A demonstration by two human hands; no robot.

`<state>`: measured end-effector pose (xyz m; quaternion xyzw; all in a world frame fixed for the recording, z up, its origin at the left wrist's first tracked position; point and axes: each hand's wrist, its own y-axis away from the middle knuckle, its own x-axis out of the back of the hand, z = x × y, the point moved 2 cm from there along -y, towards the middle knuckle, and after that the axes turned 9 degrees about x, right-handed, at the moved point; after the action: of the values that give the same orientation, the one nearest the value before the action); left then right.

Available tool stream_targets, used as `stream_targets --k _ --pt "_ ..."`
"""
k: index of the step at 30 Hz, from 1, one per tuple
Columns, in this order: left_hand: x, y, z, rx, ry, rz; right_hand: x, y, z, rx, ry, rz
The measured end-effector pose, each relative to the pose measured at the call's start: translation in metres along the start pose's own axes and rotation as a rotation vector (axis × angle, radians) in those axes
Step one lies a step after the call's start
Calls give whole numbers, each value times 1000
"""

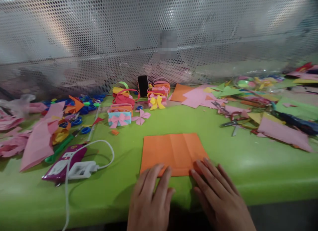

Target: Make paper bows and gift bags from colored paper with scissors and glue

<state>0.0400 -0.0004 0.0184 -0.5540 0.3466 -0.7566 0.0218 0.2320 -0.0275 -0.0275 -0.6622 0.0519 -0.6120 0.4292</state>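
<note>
An orange sheet of paper with crease lines lies flat on the green tabletop near its front edge. A narrow fold runs along the side of it closest to me. My left hand rests its fingertips on the paper's near left corner, fingers stretched out. On the near right corner lie the fingers of my right hand, also extended and flat. Neither hand grasps anything. Beyond the paper stand small folded paper bags, among them a light blue one with a pink bow and a pink one with a yellow bow.
A purple power strip with a white charger and cable sits at left. Pink paper scraps lie beyond it. Scissors and more paper are at right. A phone leans against the perforated metal panel.
</note>
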Motion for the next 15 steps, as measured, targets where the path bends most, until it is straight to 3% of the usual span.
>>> stream_targets --k 4,7,11,15 --pt "-16 -19 13 2 -11 -82 3 2 4 -32 -36 -3" --pt "-16 -28 13 -42 75 -142 7 7 11 -153 -63 37" --pt "-11 -37 9 -55 149 -67 15 7 19 -267 -189 126" --pt "-16 -36 -2 -68 116 11 21 -5 17 -136 -378 173"
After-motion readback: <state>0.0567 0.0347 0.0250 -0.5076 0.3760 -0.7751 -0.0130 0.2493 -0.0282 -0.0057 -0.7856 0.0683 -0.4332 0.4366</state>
